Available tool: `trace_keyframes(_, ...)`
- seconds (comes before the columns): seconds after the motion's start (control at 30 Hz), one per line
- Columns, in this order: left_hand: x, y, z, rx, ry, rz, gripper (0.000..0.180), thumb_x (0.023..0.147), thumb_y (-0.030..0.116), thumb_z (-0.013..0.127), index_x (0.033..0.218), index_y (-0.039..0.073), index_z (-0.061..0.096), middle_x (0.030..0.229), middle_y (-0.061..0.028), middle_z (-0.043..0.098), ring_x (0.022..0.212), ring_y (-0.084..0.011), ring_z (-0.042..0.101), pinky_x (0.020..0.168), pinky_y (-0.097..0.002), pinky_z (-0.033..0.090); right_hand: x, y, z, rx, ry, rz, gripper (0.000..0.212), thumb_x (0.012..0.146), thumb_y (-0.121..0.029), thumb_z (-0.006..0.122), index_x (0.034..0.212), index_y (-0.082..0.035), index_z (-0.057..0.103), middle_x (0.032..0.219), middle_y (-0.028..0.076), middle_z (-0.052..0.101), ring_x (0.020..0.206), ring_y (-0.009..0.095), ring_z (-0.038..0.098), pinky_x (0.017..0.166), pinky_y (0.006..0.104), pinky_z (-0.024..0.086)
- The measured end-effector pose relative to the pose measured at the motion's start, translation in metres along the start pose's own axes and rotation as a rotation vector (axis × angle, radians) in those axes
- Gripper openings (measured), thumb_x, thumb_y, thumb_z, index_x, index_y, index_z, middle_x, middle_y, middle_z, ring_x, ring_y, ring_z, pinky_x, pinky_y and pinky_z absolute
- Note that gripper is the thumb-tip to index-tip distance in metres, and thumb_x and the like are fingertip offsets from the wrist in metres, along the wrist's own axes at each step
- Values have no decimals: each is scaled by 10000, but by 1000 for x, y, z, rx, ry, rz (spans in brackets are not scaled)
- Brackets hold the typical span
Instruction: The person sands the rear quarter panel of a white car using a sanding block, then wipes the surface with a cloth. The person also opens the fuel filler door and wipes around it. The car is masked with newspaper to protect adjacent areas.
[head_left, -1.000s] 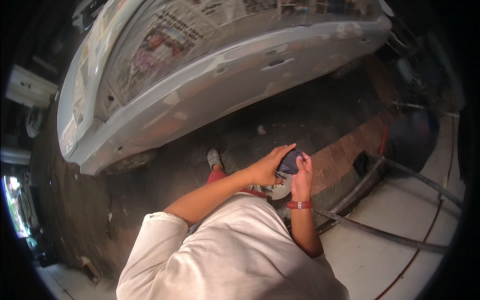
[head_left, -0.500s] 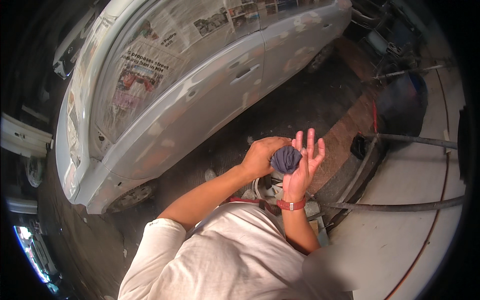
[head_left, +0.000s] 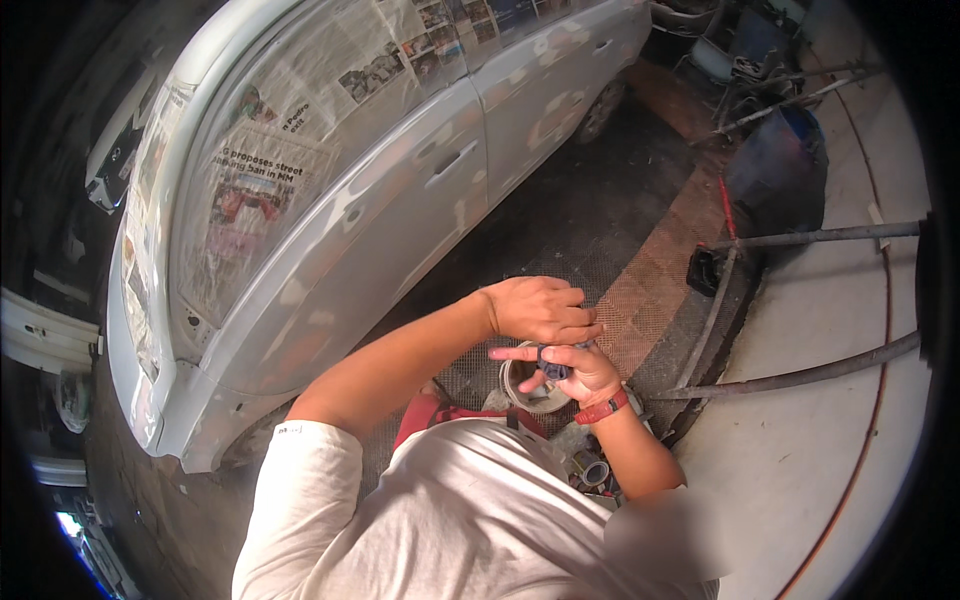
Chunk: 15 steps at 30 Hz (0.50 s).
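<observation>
A bunched dark grey-blue cloth (head_left: 553, 364) is squeezed and twisted between my two hands. My left hand (head_left: 545, 312) is closed in a fist with its back turned up, its fingers over the upper end of the cloth. Just below it, my right hand (head_left: 585, 374), with a red band on the wrist, grips the lower part, one finger stretched out to the left. Part of the cloth is hidden by the fingers. Beneath my hands stands a round whitish bucket (head_left: 541, 399), its contents mostly covered by them.
A grey car (head_left: 400, 225) with patchy, sanded-looking panels and newspaper-covered windows (head_left: 300, 150) stands to the left. Metal bars (head_left: 810, 380) reach in from the right. A dark bin or sack (head_left: 775, 175) is at the far right. Tape rolls and clutter (head_left: 594, 472) lie beside me.
My left hand has turned over the cloth, back upward, and my right hand has closed from spread fingers around it. The view has shifted, showing more of the bucket.
</observation>
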<state>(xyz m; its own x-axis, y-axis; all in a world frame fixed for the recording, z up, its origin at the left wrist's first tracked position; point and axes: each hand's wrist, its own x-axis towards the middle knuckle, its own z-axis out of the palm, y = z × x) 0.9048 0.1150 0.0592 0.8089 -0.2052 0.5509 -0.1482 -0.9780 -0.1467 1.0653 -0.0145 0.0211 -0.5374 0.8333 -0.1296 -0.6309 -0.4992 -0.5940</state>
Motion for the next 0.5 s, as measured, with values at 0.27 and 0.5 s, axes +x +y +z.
trace_keyframes(0.27, 2, -16, 38, 45, -315, 11, 333, 890, 243, 681, 1156, 43, 692, 927, -37, 694, 825, -223, 737, 680, -354, 631, -3, 0, -46, -297, 296, 33, 96, 1022, -64, 711, 1093, -4, 687, 962, 142, 763, 672, 88, 610, 539, 228, 452)
trace_keyframes(0.5, 20, 6, 87, 29, -686, -277, 239, 948, 208, 687, 1126, 63, 755, 950, -82, 801, 912, -267, 810, 692, -403, 632, 10, 22, -100, -1004, 568, -242, 196, 914, -118, 806, 1051, 6, 739, 980, 150, 792, 826, 216, 753, 698, 362, 577)
